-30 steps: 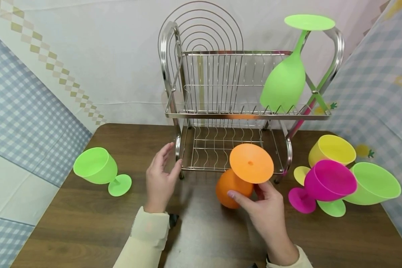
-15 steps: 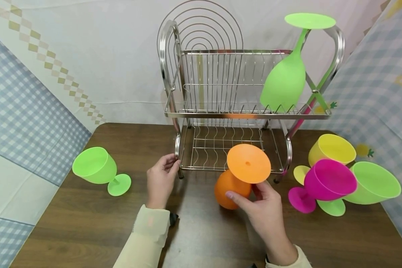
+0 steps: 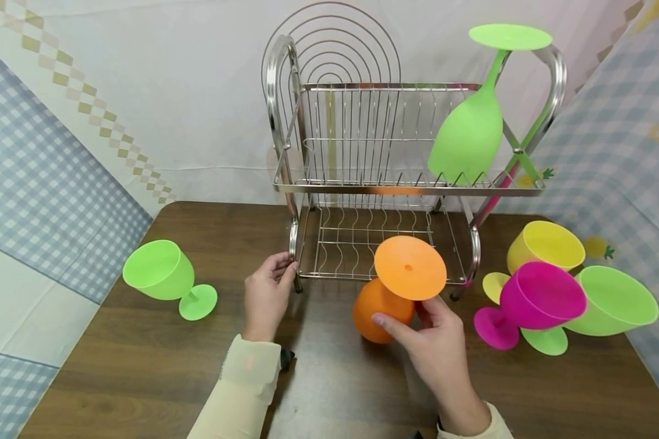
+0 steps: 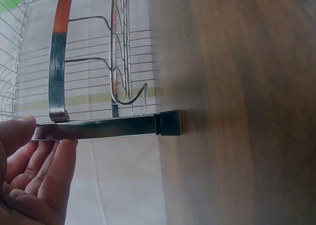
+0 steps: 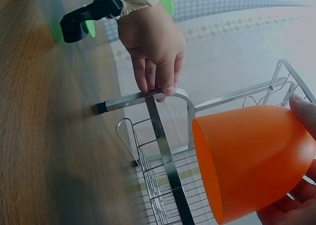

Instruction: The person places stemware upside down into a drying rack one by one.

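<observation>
An orange goblet hangs upside down in my right hand, in front of the rack; thumb and fingers grip it near where bowl meets stem. In the right wrist view its orange bowl shows open rim toward the table. With my left hand I pinch the front left leg of the metal dish rack. The left wrist view shows thumb and fingertips on either side of that leg, above its black foot. A tall green goblet stands inverted at the upper tier's right end.
Right of the rack stand a yellow goblet, a magenta goblet and a light green goblet, close together. Another green goblet is on the left of the wooden table. A white cloth hangs behind.
My left hand has come down and right onto the rack's left leg, its fingers closing there. The right hand and the orange goblet have stayed nearly in place.
</observation>
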A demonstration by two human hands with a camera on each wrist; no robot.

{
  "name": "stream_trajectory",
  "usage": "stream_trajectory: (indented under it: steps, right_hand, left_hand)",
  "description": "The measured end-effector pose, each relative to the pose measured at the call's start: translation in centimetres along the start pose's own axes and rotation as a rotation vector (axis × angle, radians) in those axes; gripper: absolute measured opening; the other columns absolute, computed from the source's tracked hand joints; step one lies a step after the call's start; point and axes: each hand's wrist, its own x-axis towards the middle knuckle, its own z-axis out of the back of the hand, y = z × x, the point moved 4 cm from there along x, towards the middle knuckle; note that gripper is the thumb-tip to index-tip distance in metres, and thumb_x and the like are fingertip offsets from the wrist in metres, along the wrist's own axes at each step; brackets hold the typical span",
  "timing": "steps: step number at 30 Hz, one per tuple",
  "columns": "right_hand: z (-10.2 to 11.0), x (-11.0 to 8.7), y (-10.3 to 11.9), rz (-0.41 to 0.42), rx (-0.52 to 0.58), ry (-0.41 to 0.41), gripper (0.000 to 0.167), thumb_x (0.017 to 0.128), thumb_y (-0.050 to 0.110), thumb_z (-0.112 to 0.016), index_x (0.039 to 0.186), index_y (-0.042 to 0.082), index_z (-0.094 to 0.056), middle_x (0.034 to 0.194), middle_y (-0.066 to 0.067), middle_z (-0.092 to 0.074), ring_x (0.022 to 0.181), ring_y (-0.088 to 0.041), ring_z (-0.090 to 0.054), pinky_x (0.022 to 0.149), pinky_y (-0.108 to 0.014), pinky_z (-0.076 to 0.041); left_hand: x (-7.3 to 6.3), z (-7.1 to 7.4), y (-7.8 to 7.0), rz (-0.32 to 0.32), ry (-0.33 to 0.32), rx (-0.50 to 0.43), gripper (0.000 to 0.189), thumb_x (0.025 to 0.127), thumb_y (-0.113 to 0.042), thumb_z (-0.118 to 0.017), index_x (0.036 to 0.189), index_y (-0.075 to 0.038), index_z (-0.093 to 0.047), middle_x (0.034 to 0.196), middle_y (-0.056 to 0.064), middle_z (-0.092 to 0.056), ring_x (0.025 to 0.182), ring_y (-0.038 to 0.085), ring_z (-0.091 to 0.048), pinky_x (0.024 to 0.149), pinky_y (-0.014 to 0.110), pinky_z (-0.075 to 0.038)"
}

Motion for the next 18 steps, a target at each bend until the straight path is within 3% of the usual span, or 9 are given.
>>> stream_trajectory:
  steps: [18]
  right_hand:
    - [0.13, -0.05, 0.28, -0.003, 0.014, -0.019, 0.062, 0.066, -0.014, -0.087, 0.123, 0.0, -0.069, 0.12, -0.005, -0.069, 0.111, -0.016, -0.065, 0.099, -0.022, -0.05]
  left_hand:
    - [0.05, 0.0, 0.06, -0.008, -0.003, 0.019, 0.019, 0.093, -0.011, -0.073, 0.108, 0.0, -0.072, 0.1, 0.013, -0.075, 0.089, 0.025, -0.075, 0.077, 0.035, -0.061]
